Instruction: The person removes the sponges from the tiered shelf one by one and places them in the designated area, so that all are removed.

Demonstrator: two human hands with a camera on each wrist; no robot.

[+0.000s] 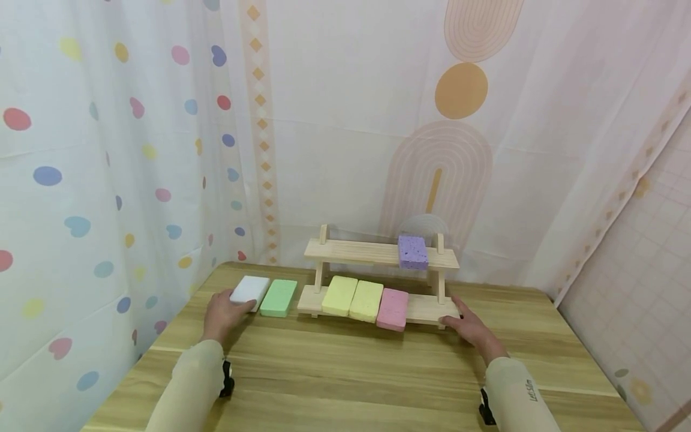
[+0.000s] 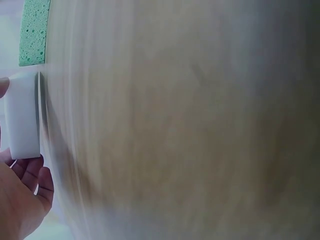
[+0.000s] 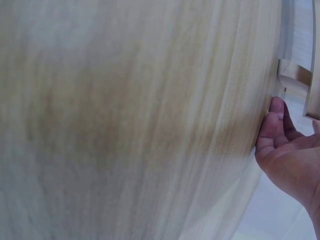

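Note:
My left hand (image 1: 222, 313) holds a white sponge block (image 1: 251, 290) between thumb and fingers at the left of the table. In the left wrist view, the white block (image 2: 24, 116) stands close to the tabletop beside a porous green sponge (image 2: 34, 33). At the right end of a two-tier wooden rack (image 1: 351, 250), my right hand (image 1: 471, 329) spreads its thumb and fingers around the lower shelf's corner. The right wrist view shows these fingers (image 3: 274, 122) low by the tabletop, near a rack foot; the thumb is mostly cut off.
Two yellow sponges (image 1: 339, 296) and a pink sponge (image 1: 393, 309) lean on the rack's lower shelf. On the upper shelf, toward the right, sits a purple sponge (image 1: 412, 252). Patterned curtains (image 1: 335, 120) hang behind the wooden table (image 1: 345, 384).

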